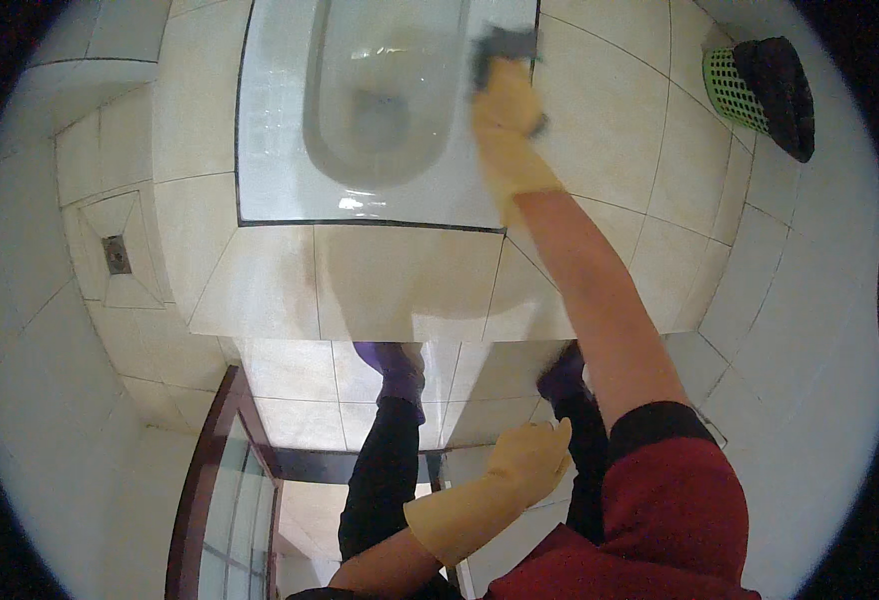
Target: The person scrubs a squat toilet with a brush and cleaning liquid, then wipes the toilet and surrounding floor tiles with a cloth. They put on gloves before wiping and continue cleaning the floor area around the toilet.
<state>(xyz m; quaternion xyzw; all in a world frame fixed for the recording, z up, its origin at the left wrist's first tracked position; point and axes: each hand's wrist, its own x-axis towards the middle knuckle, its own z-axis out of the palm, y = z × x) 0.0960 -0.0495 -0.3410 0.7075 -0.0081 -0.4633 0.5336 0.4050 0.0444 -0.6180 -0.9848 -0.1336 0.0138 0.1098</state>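
Observation:
A white squat toilet pan [282,180] is set into the tiled floor, with some water in its bowl. My right hand [507,101], in a yellow rubber glove, reaches out to the pan's right rim. It is shut on a dark grey cloth or scouring pad [511,46], blurred, which lies over the rim's edge. My left hand [533,457], gloved the same way, hangs near my right knee, fingers loosely curled, with no object seen in it.
A green perforated plastic basket [732,90] with a black item [781,97] over its side stands at the right wall. A floor drain [117,255] lies left. The raised tiled step ends before my feet; a brown-framed glass door [214,487] stands open behind.

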